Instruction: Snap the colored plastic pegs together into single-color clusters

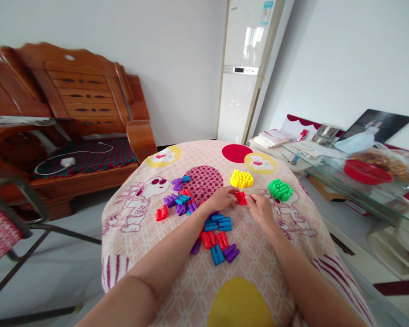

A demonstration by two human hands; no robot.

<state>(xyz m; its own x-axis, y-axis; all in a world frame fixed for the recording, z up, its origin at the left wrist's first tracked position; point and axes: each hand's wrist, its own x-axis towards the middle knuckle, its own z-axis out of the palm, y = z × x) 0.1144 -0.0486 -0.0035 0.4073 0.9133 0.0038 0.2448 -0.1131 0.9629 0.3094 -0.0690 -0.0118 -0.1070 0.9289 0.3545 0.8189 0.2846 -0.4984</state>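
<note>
A small cluster of red plastic toy blocks (241, 197) stands on the cloth-covered table between my two hands. My left hand (224, 198) reaches in from its left side, with curled fingers against the red pieces. From the right, my right hand (261, 209) closes thumb and fingers at the cluster's other edge. Both hands partly cover what they grip. Just beyond is a packed group of yellow blocks (241, 179). To the right of my right hand is a similar group of green blocks (280, 190).
Loose blue blocks (218, 222), red blocks (208, 239) and purple blocks (231, 252) lie around my left forearm. The patterned tablecloth (177, 290) covers the table. A glass-topped stand (327, 165) with a red bowl (368, 172) is at right, a wooden bench (85, 95) at left.
</note>
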